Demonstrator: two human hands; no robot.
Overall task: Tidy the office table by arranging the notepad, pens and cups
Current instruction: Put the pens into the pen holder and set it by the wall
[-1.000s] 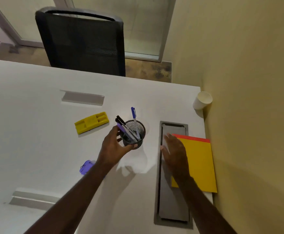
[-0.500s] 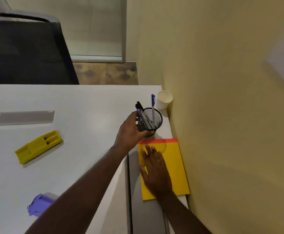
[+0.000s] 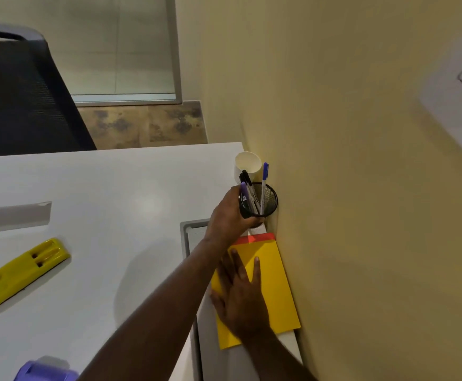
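Observation:
My left hand (image 3: 229, 215) grips a black mesh pen cup (image 3: 266, 202) that holds several pens (image 3: 263, 182), up against the yellow wall. Just behind it stands a white paper cup (image 3: 247, 163) at the table's far right corner. A yellow notepad (image 3: 276, 284) with a red top strip lies along the wall in front of the pen cup. My right hand (image 3: 240, 292) rests flat on the notepad with straight fingers. The pen cup's base is hidden behind my left hand.
On the white table (image 3: 114, 193) lie a yellow plastic holder (image 3: 23, 270) at the left and a purple object (image 3: 45, 372) at the near edge. A grey cable hatch (image 3: 194, 232) sits beside the notepad. A black mesh chair (image 3: 18, 100) stands behind the table.
My left hand carried the pen cup from mid-table to the right, against the wall in front of the paper cup. My right hand slid onto the notepad and stays flat there.

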